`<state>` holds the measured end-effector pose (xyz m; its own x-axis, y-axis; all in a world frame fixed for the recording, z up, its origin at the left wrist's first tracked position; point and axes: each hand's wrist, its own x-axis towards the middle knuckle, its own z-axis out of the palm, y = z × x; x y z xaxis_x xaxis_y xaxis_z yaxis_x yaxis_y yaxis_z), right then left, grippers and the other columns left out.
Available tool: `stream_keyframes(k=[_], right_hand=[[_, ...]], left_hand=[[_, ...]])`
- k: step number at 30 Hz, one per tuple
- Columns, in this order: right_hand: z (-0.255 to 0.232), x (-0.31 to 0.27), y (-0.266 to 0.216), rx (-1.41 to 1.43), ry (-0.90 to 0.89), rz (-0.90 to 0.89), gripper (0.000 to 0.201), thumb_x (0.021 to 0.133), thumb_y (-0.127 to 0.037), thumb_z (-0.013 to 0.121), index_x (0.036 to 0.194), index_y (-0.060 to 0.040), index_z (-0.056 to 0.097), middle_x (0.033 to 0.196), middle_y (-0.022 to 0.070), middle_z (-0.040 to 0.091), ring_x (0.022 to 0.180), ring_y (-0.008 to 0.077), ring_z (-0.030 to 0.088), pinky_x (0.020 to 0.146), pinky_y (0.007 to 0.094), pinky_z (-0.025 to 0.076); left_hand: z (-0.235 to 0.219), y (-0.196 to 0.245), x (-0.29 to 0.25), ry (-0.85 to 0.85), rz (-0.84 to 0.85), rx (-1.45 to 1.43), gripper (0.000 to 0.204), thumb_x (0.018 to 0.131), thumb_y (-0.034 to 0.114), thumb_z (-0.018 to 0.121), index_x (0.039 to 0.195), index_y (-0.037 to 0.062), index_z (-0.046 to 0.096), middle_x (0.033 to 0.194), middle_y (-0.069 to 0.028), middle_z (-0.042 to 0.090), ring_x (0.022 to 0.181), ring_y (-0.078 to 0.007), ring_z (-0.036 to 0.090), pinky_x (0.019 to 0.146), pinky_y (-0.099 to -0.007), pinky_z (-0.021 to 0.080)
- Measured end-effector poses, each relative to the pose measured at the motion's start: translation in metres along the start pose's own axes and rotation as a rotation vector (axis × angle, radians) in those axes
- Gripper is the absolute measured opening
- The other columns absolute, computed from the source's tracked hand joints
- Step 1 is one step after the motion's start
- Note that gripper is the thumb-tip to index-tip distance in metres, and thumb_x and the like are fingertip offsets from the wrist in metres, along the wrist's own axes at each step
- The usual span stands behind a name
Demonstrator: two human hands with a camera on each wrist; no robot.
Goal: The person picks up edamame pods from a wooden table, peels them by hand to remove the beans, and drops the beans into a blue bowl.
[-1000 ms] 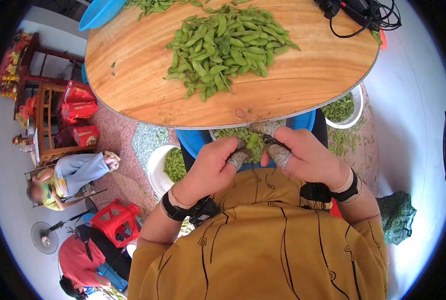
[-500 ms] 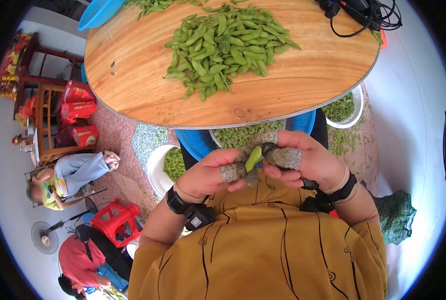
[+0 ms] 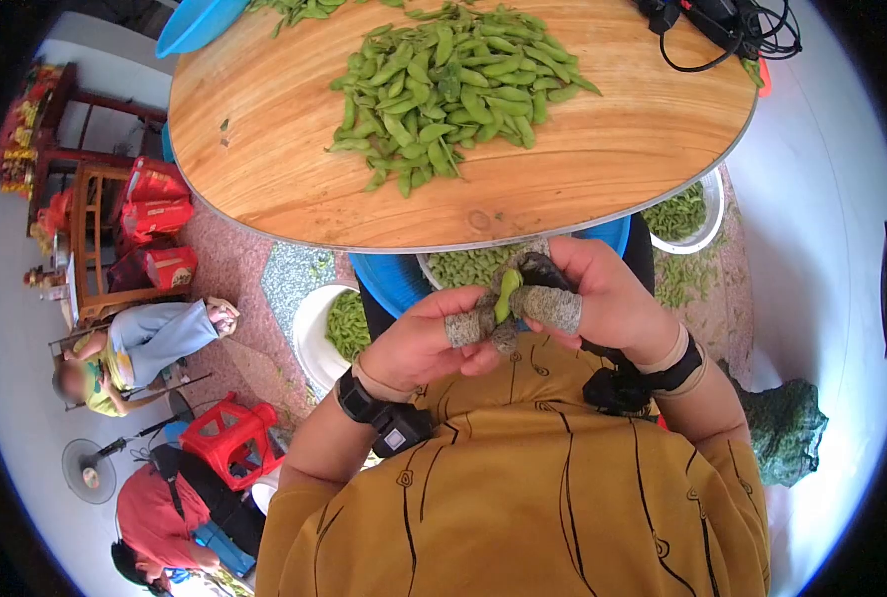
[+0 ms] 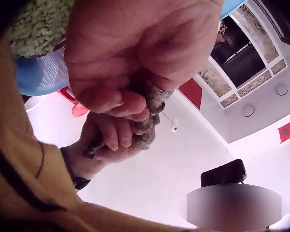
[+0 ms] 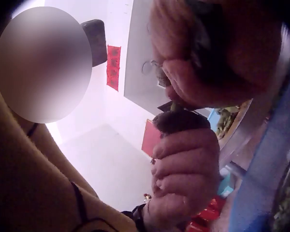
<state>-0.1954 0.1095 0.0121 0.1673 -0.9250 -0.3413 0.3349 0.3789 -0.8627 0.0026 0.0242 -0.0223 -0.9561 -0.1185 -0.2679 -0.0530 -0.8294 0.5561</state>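
Observation:
In the head view a green soybean pod [image 3: 506, 297] is pinched between the two hands, in front of the person's belly. The left hand [image 3: 414, 340] holds its lower end with thumb and fingers. From the other side the right hand [image 3: 618, 298] grips the pod near its top. Grey speckled wraps [image 3: 548, 308] cover several fingertips, and something black shows along the right hand's fingers. Just beyond the hands, a basin of shelled beans [image 3: 468, 267] sits partly under the table edge. In both wrist views the hands meet fingertip to fingertip, mostly hiding the pod.
A heap of pods [image 3: 453, 90] lies on the round wooden table [image 3: 264, 189]. A blue tub [image 3: 389, 284] surrounds the bean basin. White bowls of pods stand left [image 3: 314, 333] and right [image 3: 712, 214] on the floor. Black cables [image 3: 732, 35] lie at the table's far right.
Both hands have drawn back from over the bean basin toward the belly, then slightly forward again. A pod has stayed between the fingers in the last half second, with the right fingers closing nearer around it.

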Motion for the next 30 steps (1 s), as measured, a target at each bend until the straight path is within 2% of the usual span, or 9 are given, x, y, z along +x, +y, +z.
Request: stream_keyframes(k=[2, 5, 10, 14, 16, 17, 20, 22, 30], right_hand=[[0.002, 0.000, 0.000, -0.043, 0.013, 0.000, 0.030, 0.085, -0.024, 0.067, 0.105, -0.0034, 0.057, 0.065, -0.0010, 0.054, 0.046, 0.0038, 0.043, 0.041, 0.0180, 0.032], [0.007, 0.002, 0.003, -0.050, 0.017, -0.161, 0.022, 0.087, -0.020, 0.063, 0.100, -0.0042, 0.056, 0.063, -0.0019, 0.052, 0.047, 0.0039, 0.043, 0.042, 0.0186, 0.033], [0.005, 0.002, 0.014, 0.034, -0.003, -0.109, 0.013, 0.088, -0.016, 0.054, 0.096, -0.0053, 0.053, 0.063, -0.0029, 0.049, 0.048, 0.0041, 0.042, 0.043, 0.0191, 0.033], [0.002, 0.003, 0.016, 0.027, 0.065, -0.001, 0.011, 0.088, -0.009, 0.054, 0.097, -0.0031, 0.057, 0.069, -0.0004, 0.055, 0.053, 0.0025, 0.042, 0.047, 0.0194, 0.034], [0.003, 0.004, 0.017, -0.289, 0.120, -0.232, 0.010, 0.087, -0.010, 0.054, 0.094, -0.0038, 0.058, 0.069, 0.0001, 0.056, 0.050, 0.0044, 0.045, 0.046, 0.0205, 0.036], [0.002, 0.005, 0.019, -0.289, 0.119, -0.232, 0.010, 0.087, -0.010, 0.054, 0.094, -0.0038, 0.058, 0.069, 0.0001, 0.056, 0.050, 0.0044, 0.045, 0.046, 0.0205, 0.036], [-0.005, 0.006, 0.024, -0.289, 0.030, -0.198, 0.010, 0.088, -0.012, 0.054, 0.092, -0.0040, 0.058, 0.072, 0.0002, 0.058, 0.049, 0.0058, 0.048, 0.044, 0.0213, 0.038], [-0.009, 0.009, 0.024, -0.051, -0.006, 0.062, 0.011, 0.087, -0.013, 0.056, 0.093, -0.0038, 0.059, 0.072, -0.0003, 0.059, 0.049, 0.0052, 0.047, 0.042, 0.0209, 0.037], [-0.008, 0.014, 0.026, 0.120, -0.010, 0.051, 0.011, 0.087, -0.013, 0.057, 0.092, -0.0043, 0.059, 0.069, -0.0014, 0.056, 0.046, 0.0053, 0.044, 0.041, 0.0201, 0.036]], left_hand=[[-0.002, -0.003, 0.001, -0.014, 0.023, -0.023, 0.036, 0.093, 0.028, 0.053, 0.112, -0.0026, 0.053, 0.069, -0.0034, 0.049, 0.054, -0.0116, 0.039, 0.052, -0.0260, 0.030], [-0.005, -0.009, 0.004, -0.018, 0.060, -0.054, 0.033, 0.093, 0.027, 0.054, 0.112, -0.0005, 0.053, 0.070, -0.0036, 0.049, 0.054, -0.0122, 0.039, 0.053, -0.0266, 0.031], [-0.007, -0.012, 0.005, -0.036, 0.048, -0.104, 0.036, 0.090, 0.027, 0.057, 0.113, -0.0001, 0.053, 0.071, -0.0039, 0.051, 0.054, -0.0122, 0.040, 0.052, -0.0274, 0.030], [-0.007, -0.010, 0.005, 0.061, 0.017, -0.096, 0.037, 0.090, 0.028, 0.057, 0.113, -0.0003, 0.054, 0.069, -0.0025, 0.049, 0.054, -0.0122, 0.039, 0.053, -0.0273, 0.031], [-0.007, -0.007, 0.003, 0.117, 0.010, -0.069, 0.037, 0.090, 0.028, 0.056, 0.114, -0.0004, 0.054, 0.068, -0.0019, 0.048, 0.054, -0.0121, 0.039, 0.053, -0.0272, 0.031], [-0.005, -0.006, 0.001, 0.154, -0.001, -0.066, 0.037, 0.091, 0.028, 0.056, 0.114, -0.0008, 0.054, 0.067, -0.0014, 0.048, 0.053, -0.0119, 0.038, 0.053, -0.0270, 0.030], [-0.010, -0.007, -0.004, 0.177, -0.027, -0.070, 0.038, 0.091, 0.028, 0.055, 0.114, -0.0018, 0.054, 0.065, -0.0007, 0.046, 0.053, -0.0116, 0.038, 0.053, -0.0268, 0.030], [-0.012, -0.009, -0.005, 0.163, -0.042, -0.080, 0.038, 0.091, 0.028, 0.055, 0.114, -0.0024, 0.054, 0.064, -0.0005, 0.045, 0.052, -0.0115, 0.038, 0.053, -0.0269, 0.030], [-0.015, -0.009, -0.002, 0.091, -0.038, -0.072, 0.038, 0.092, 0.029, 0.053, 0.114, -0.0025, 0.054, 0.064, -0.0005, 0.044, 0.053, -0.0114, 0.038, 0.053, -0.0264, 0.030]])
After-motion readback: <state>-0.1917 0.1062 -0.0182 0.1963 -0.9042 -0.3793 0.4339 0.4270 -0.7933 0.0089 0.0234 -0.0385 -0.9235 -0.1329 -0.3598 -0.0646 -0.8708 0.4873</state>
